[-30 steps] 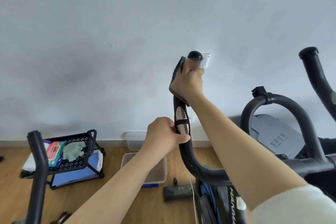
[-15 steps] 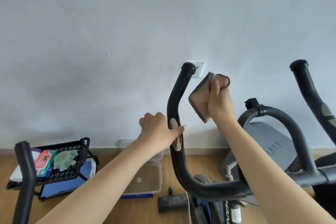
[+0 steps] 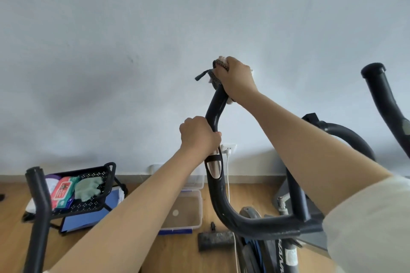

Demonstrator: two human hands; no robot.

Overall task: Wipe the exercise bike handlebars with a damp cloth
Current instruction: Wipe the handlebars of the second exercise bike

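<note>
Clamping cloth (image 3: 216,76) over the handlebar (image 3: 215,106) tip: right hand (image 3: 237,80); left hand (image 3: 198,136) grips lower. Black basket (image 3: 97,203) holds wipes pack (image 3: 61,191), green rag (image 3: 87,188).

**Cloth at the top of the handlebar**

The right grip (image 3: 236,81), a bare hand, holds the cloth (image 3: 215,72) over the top end of the black handlebar (image 3: 216,106). The left grip (image 3: 198,137) holds the same bar lower, above a metal plate (image 3: 214,167).

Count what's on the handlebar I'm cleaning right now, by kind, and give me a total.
On the handlebar:
Hands: 2 (left hand, right hand)
Cloth: 1
Total: 3
</note>
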